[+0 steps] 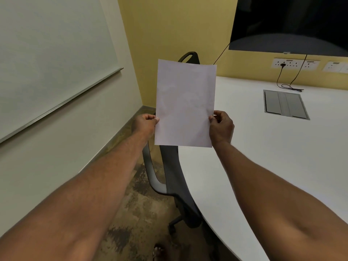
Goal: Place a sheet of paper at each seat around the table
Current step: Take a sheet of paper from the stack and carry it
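Meeting room, white table (273, 147) bare at near corner; sheet of paper (185, 104) held upright above table edge, by chair (175, 178); left hand (146, 124) and right hand (221, 127) pinching side edges; judged light, limp, crease-prone; two-edge grip suits.

On the left wall we see a whiteboard (52, 59) with a pale frame along its lower edge. The far wall is yellow, and on it at the right we find a dark screen (290, 23). Below the screen we make out a row of white wall sockets (295, 64); a black plug sits in one, and black cables (288, 85) hang down past them. Near us, at the bottom, we see a mottled brown floor (139, 219).
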